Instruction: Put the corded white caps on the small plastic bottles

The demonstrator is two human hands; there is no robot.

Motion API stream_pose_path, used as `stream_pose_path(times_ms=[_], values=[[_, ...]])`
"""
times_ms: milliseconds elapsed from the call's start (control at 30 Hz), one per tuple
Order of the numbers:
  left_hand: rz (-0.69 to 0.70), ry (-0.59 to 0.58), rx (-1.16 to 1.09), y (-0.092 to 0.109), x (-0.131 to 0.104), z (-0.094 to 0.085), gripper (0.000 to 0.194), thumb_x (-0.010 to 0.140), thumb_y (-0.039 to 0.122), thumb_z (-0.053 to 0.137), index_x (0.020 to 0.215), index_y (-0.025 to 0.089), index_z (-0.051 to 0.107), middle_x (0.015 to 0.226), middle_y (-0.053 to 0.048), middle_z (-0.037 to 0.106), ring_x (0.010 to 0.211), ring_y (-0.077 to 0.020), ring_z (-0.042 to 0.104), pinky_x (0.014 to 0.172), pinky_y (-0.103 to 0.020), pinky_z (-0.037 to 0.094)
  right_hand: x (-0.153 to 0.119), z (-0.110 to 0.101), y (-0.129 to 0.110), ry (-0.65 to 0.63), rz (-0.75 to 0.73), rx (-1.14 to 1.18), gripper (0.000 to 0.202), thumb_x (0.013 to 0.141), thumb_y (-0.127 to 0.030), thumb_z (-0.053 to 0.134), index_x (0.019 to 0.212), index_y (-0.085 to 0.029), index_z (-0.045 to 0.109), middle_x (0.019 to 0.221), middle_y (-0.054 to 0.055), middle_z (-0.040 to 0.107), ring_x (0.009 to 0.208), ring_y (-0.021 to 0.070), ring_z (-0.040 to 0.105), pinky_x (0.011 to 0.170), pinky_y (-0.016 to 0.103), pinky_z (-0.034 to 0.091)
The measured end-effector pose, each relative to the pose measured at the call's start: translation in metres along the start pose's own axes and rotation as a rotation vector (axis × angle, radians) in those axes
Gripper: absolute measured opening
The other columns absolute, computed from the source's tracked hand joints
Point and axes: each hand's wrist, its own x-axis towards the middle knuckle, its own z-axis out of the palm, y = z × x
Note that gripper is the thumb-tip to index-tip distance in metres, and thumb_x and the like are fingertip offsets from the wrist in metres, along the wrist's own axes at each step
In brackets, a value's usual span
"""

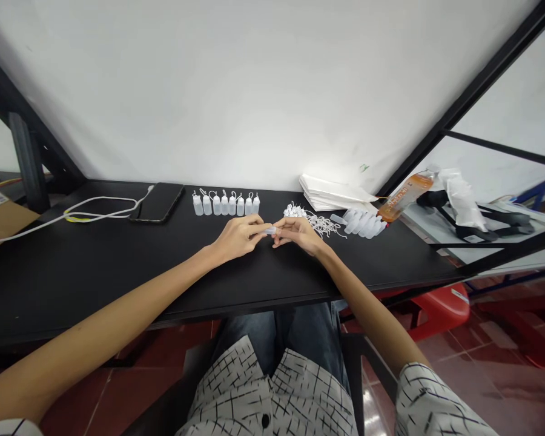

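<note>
Already, eight dropper bottles [224,207] stood capped — the left hand [240,236] and right hand [300,234] pinched another small bottle [270,231] — while loose strapped caps [295,210] and uncapped bottles [366,224] lay unjoined.

Upper garment, six o'clock: white shirt [315,396] printed with irregular, crossing black lines. Front closure: one round, black button [266,420]; beyond it, the edges part into two pointed corners. Right sleeve [436,402], between four and five o'clock: short, same print. Left sleeve [9,429], eight o'clock: white, black-lined. Lower garment, six o'clock: dark blue, denim-like trousers [311,339].
</note>
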Motion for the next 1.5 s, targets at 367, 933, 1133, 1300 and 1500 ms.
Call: stream_pose_path(times_ms=[367, 933, 1133, 1300, 1500], values=[[-0.221, -0.267, 0.104, 0.007, 0.008, -0.006, 0.024, 0.088, 0.027, 0.055, 0.103, 0.018, 0.071, 0.091, -0.006, 0.07, 0.075, -0.0187, 0.062, 0.06, -0.025, 0.038, 0.004, 0.006, 0.0, 0.031, -0.002, -0.072, 0.033, 0.069, -0.041, 0.078, 0.086, -0.013, 0.069, 0.067, 0.002, 0.066, 0.06, 0.0143, 0.065, 0.064, 0.033, 0.059], [-0.592, -0.295, -0.529, 0.002, 0.012, -0.012, 0.019, 0.093, 0.038, 0.04, 0.096, 0.02, 0.045, 0.078, 0.0, 0.067, 0.052, -0.0103, 0.057, 0.055, -0.023, 0.042, 0.007, -0.017, 0.01, 0.754, -0.018, -1.22, 0.017, 0.082, -0.02, 0.055, 0.088, -0.022, 0.071, 0.092, 0.004, 0.068, 0.077, 0.0181, 0.061, 0.066, 0.028, 0.041], [-0.594, -0.287, -0.523, 0.0, 0.011, -0.01, 0.019, 0.093, 0.037, 0.038, 0.094, 0.02, 0.047, 0.076, 0.001, 0.062, 0.06, -0.0118, 0.056, 0.053, -0.022, 0.039, 0.006, -0.014, 0.009, 0.72, 0.046, -1.263, 0.014, 0.083, -0.022, 0.057, 0.088, -0.023, 0.07, 0.094, 0.002, 0.068, 0.081, 0.018, 0.062, 0.063, 0.027, 0.036], [-0.56, -0.286, -0.485, -0.002, 0.008, -0.008, 0.016, 0.089, 0.034, 0.047, 0.098, 0.021, 0.047, 0.075, 0.001, 0.063, 0.06, -0.0121, 0.056, 0.06, -0.025, 0.043, 0.006, -0.012, 0.008, 0.713, 0.008, -1.275, 0.008, 0.081, -0.024, 0.058, 0.079, -0.021, 0.065, 0.082, 0.003, 0.068, 0.075, 0.0181, 0.06, 0.059, 0.026, 0.031], [-0.619, -0.27, -0.664, 0.0, 0.01, -0.008, 0.022, 0.086, 0.033, 0.052, 0.103, 0.02, 0.047, 0.071, 0.0, 0.061, 0.053, -0.0105, 0.052, 0.052, -0.022, 0.04, 0.006, -0.009, 0.008, 0.642, 0.005, -1.316, 0.009, 0.078, -0.019, 0.06, 0.07, -0.02, 0.059, 0.073, 0.003, 0.066, 0.069, 0.0182, 0.058, 0.056, 0.027, 0.028]])
